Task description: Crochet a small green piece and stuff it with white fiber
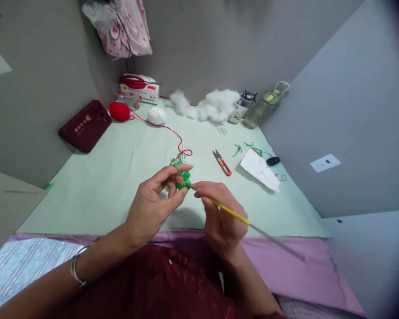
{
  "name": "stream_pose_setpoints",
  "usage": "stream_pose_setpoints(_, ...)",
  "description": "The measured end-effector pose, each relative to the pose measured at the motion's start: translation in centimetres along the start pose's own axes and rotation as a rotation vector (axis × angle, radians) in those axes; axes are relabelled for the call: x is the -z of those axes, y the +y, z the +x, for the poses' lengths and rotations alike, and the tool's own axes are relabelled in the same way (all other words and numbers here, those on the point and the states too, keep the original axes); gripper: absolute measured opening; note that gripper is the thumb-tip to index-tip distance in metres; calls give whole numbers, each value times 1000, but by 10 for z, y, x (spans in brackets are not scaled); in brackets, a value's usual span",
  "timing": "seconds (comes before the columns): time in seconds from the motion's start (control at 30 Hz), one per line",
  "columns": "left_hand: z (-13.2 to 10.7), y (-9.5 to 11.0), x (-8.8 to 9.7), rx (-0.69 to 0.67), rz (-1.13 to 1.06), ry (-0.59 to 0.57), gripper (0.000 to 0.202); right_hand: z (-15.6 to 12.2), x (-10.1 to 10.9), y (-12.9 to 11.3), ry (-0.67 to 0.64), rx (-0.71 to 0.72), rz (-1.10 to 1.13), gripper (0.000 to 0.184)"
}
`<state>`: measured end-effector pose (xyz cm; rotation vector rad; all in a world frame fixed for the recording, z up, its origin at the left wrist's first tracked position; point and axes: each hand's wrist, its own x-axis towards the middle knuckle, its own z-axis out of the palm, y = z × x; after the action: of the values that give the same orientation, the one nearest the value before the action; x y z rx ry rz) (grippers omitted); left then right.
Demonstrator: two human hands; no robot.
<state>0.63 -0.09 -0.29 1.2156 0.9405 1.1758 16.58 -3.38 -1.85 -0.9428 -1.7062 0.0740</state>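
Observation:
Between the thumb and fingers of my left hand (154,195) is a small piece of green crochet work (185,178), partly hidden by the fingers. A green strand loops over the raised index finger. My right hand (224,217) is closed around a crochet hook (231,211) with a yellow grip, held like a pencil. Its tip meets the green piece at the left fingertips, and its thin shaft points down to the right. Red yarn (177,138) runs from a red ball (119,111) to just behind the green piece.
Orange thread snips (222,163) lie right of centre, near white paper (260,170) and green yarn scraps (238,149). White stuffing (216,105), a white yarn ball (157,116), a pen cup (240,110) and a bottle (261,110) line the back. A dark red phone (85,126) leans at left.

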Motion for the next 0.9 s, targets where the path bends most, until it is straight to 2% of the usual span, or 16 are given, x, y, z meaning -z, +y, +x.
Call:
stream_pose_setpoints(0.07, 0, -1, -1, 50, -97, -23, 44, -6, -5, 3, 5, 122, -172, 28)
stream_pose_setpoints(0.13, 3, -3, 0, 197, -273, -119, 53, -9, -8, 6, 59, 172, -255, 32)
stream_pose_setpoints(0.2, 7, -4, 3, 355, -438, -200, 50, -8, -8, 7, 106, 98, -167, 30)
stream_pose_setpoints(0.27, 10, -3, 6, 425, -521, -221, 44, -3, -5, 8, 155, -83, 60, 24)
stream_pose_setpoints(0.37, 11, -2, 6, 378, -506, -223, 44, 6, -3, 7, 190, -301, 323, 21)
stream_pose_setpoints(0.43, 9, -3, 3, 328, -443, -231, 44, 8, -4, 7, 146, -317, 338, 18)
stream_pose_setpoints(0.53, 6, -4, 0, 265, -361, -187, 43, 5, -7, 7, 110, -265, 234, 19)
stream_pose_setpoints(0.6, 6, -3, -1, 265, -371, -154, 45, 1, -8, 7, 103, -165, 118, 25)
stream_pose_setpoints(0.67, 8, -2, 0, 333, -443, -184, 43, -2, -8, 7, 98, -27, -11, 32)
stream_pose_setpoints(0.73, 11, 0, 3, 413, -536, -231, 37, -1, -6, 8, 124, 10, -41, 32)
stream_pose_setpoints(0.8, 13, 1, 5, 448, -589, -242, 31, 3, -4, 8, 192, -105, 83, 25)
stream_pose_setpoints(0.9, 13, 0, 6, 366, -531, -208, 33, 9, -3, 8, 227, -336, 361, 19)
